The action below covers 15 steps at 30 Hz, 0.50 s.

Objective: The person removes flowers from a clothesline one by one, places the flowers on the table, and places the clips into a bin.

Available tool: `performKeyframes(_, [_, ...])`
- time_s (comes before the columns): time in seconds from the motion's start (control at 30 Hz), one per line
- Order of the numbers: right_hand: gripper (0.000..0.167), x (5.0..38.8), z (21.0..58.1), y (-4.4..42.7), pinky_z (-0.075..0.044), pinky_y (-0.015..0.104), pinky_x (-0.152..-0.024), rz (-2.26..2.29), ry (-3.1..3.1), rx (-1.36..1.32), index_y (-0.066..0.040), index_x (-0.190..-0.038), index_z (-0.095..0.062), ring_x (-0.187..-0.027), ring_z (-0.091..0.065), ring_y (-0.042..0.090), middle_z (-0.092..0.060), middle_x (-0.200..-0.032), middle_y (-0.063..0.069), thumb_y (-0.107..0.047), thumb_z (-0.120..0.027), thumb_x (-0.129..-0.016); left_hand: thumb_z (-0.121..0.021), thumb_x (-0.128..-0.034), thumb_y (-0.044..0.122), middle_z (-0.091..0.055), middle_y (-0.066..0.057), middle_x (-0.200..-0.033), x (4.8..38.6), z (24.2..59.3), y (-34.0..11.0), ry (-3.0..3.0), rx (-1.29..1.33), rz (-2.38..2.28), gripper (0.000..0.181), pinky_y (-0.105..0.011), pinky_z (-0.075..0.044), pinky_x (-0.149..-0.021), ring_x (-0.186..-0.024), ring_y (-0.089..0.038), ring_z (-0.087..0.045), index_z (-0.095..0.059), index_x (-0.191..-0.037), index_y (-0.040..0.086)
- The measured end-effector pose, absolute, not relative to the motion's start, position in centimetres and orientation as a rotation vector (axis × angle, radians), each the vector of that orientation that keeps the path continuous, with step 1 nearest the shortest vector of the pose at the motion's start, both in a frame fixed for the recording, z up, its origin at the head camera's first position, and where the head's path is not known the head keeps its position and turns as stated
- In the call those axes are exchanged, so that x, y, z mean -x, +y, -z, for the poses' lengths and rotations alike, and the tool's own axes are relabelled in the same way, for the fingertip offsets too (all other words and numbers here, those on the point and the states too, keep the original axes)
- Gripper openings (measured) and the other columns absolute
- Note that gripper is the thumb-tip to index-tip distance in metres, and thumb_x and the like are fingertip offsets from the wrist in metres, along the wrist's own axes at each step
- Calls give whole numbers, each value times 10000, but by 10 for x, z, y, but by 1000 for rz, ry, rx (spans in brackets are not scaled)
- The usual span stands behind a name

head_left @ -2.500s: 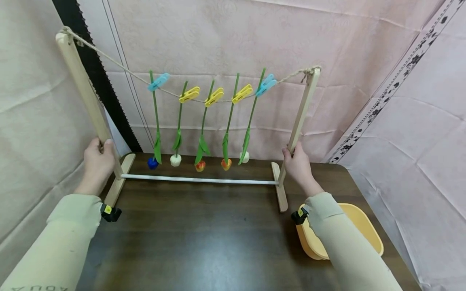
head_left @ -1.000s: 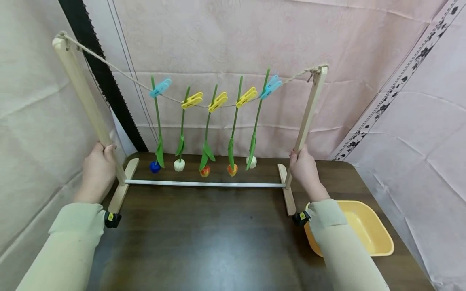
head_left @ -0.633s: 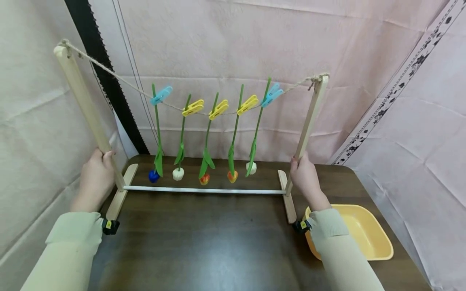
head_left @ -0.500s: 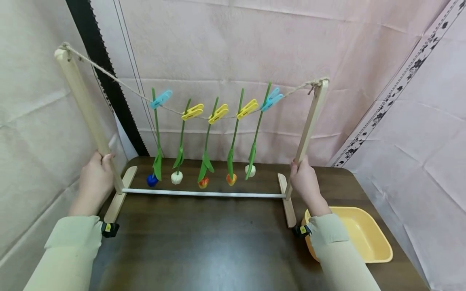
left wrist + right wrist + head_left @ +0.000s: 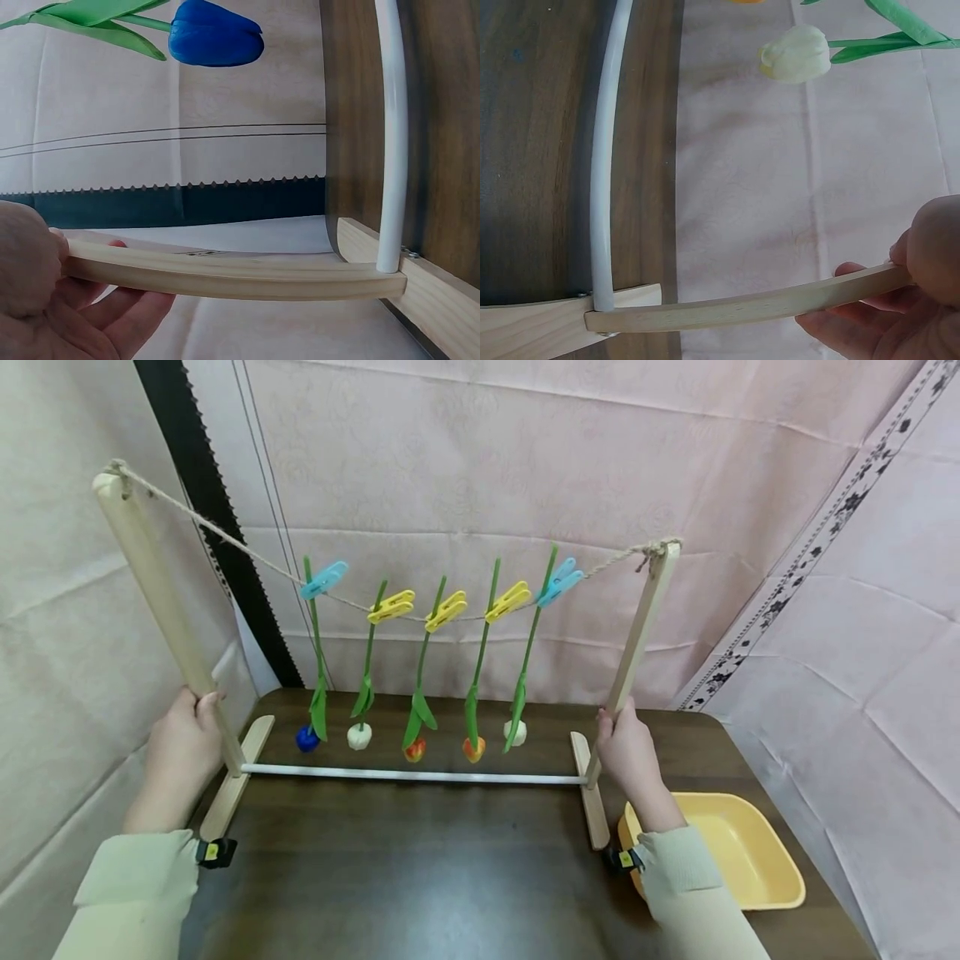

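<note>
A wooden drying rack with a white crossbar (image 5: pixel 412 774) stands on the table. My left hand (image 5: pixel 180 747) grips its left post (image 5: pixel 153 589) low down, and the left wrist view shows the fingers (image 5: pixel 139 319) wrapped about the wood. My right hand (image 5: pixel 630 752) holds the right post (image 5: pixel 641 627) in the same way. From the rope (image 5: pixel 217 531) between the posts, several artificial tulips hang head down: one blue tulip (image 5: pixel 214 34), two white ones, such as this white tulip (image 5: pixel 796 55), and two orange-red ones. Blue clothespins (image 5: pixel 325 579) and yellow clothespins (image 5: pixel 447 610) clip their stems.
A yellow plastic tub (image 5: pixel 738 843) sits at the right of the dark wooden table (image 5: pixel 420 868), partly behind my right forearm. Pale cloth (image 5: pixel 465 460) hangs behind the table and along both sides, close to the left post.
The rack has come nearer to me across the table, its left end also shifting slightly left. Both hands keep their hold on the posts, and the tulips stay clipped.
</note>
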State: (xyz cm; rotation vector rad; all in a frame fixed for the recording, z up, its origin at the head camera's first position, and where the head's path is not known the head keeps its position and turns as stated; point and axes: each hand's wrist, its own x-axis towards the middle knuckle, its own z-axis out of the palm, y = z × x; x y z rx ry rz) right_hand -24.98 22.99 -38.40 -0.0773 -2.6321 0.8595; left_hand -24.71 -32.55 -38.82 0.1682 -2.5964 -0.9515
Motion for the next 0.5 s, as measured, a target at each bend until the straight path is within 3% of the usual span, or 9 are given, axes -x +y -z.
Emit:
performKeyframes(0.3, [215, 243, 380, 226, -498, 552, -672, -870, -2622, 92, 14, -1141, -440, -820, -644, 414, -657, -940, 244, -164, -439, -1020, -258, -1063, 307, -528, -404, -1121, 243, 384, -328, -2572, -154, 942, 473, -661, -390, -712, -971, -599, -505, -473, -1245, -73])
performKeyframes(0.5, [210, 240, 379, 224, -507, 542, -665, -864, -2616, 90, 17, -1141, -440, -834, -654, 407, -668, -957, 221, -152, -442, -1015, -264, -1061, 320, -537, -411, -1077, 242, 384, -328, -2570, -182, 919, 467, -630, -386, -621, -921, -605, -517, -480, -1231, -57])
